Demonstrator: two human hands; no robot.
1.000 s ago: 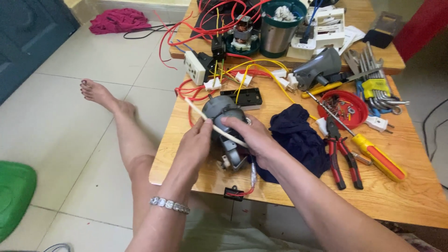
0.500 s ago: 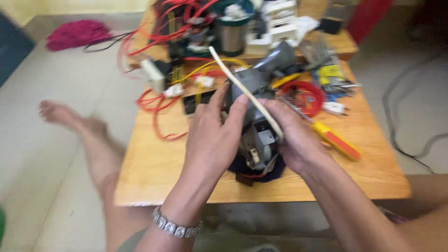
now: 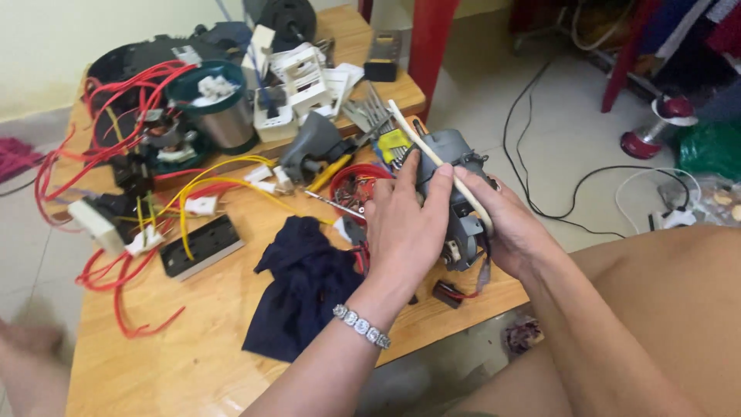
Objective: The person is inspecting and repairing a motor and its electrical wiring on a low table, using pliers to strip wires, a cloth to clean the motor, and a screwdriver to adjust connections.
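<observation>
1. far left of the low wooden table (image 3: 193,363), loose red wires (image 3: 116,85) loop round a black base, and a flat black power strip (image 3: 202,244) lies nearer, by yellow leads. none of it is in the hands, and it is best left out of the way.
2. moving right, a crumpled dark blue cloth (image 3: 305,282) sits on the wood just left of the left wrist, a soft pad if the part needs setting down.
3. centre now: the left hand (image 3: 405,228) lies flat over the near face of the grey plastic motor housing (image 3: 451,193), fingers together and pressed on it, a beaded bracelet at the wrist.
4. the housing is held up above the table's right edge, between both hands, with a small red round tray of screws (image 3: 356,187) behind it.
5. right hand (image 3: 513,232) cups the housing from the far side, fingers curled round it, thumb pinning a thin pale stick (image 3: 440,164) across its top.
6. my read: both palms should stay firm, and the stick should be levered gently so it doesn't slip.
</observation>
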